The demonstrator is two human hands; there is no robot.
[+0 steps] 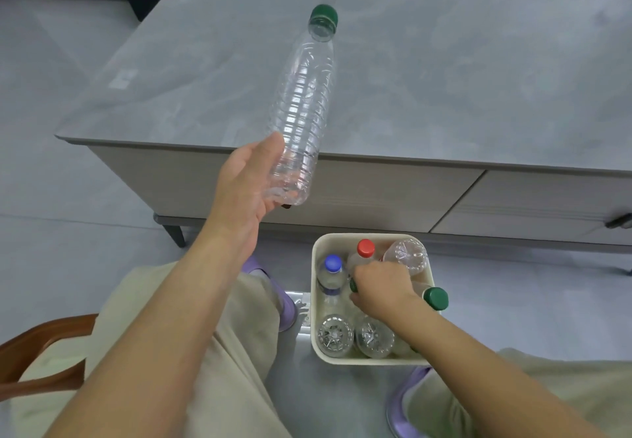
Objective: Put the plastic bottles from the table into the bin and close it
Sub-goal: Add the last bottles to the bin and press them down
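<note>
My left hand (244, 186) grips the base of a clear empty plastic bottle (302, 102) with a green cap, held up in the air over the front edge of the grey table (444, 78). On the floor between my feet stands a cream bin (316, 249), open, holding several bottles: one with a blue cap (332, 263), one with a red cap (366, 247), others upside down. My right hand (383, 288) reaches into the bin with its fingers closed around a green-capped bottle there. Another green cap (436, 298) sticks out at the bin's right rim.
The table has drawers with a dark handle (619, 221) at the right and a slanted leg (174, 235) at the left. A brown wooden chair arm (44, 338) is at the lower left. My feet wear purple slippers (285, 304). No bin lid is in view.
</note>
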